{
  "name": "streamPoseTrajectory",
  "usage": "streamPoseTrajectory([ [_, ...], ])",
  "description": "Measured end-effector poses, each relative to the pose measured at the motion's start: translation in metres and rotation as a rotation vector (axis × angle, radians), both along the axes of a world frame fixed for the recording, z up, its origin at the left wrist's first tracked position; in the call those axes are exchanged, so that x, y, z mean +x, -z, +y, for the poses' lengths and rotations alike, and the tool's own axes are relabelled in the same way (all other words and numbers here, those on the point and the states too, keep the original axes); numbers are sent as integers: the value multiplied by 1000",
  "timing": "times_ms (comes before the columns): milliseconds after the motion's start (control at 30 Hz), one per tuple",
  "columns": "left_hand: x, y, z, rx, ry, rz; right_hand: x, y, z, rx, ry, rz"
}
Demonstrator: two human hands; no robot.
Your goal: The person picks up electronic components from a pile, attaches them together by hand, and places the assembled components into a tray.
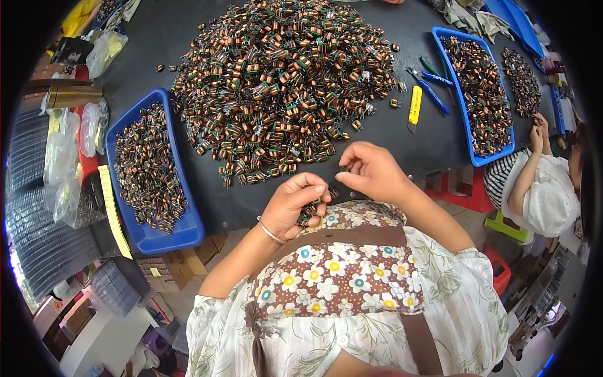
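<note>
My left hand [292,204], with a silver bangle at its wrist, is curled around several small copper-wound coils [308,217] at the table's near edge. Close beside it, my right hand [374,173] has thumb and forefinger pinched together. A tiny dark bit shows at those fingertips, too small to name. Just beyond both hands rises a large heap of the same copper coils [282,81], with green and dark parts and thin metal legs. The two hands are a short gap apart.
Blue trays of coils stand at left [151,242] and right [496,156]. Between heap and right tray lie a yellow utility knife [414,107] and blue-handled pliers [434,97]. A yellow strip [113,210] borders the left tray. Another person [540,188] sits at far right by a smaller coil pile [521,81].
</note>
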State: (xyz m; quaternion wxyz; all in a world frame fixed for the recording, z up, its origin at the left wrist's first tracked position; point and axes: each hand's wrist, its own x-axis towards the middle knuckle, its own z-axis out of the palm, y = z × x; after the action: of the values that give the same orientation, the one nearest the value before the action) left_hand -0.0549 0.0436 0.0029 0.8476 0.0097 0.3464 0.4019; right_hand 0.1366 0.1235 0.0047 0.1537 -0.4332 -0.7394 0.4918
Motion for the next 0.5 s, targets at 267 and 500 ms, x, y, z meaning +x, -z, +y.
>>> streamPoseTrajectory([
  [267,6,-2,4,113,46,417,-12,-12,-4,-270,51,268],
  [500,6,-2,2,119,-28,403,-12,17,21,516,127,-95],
])
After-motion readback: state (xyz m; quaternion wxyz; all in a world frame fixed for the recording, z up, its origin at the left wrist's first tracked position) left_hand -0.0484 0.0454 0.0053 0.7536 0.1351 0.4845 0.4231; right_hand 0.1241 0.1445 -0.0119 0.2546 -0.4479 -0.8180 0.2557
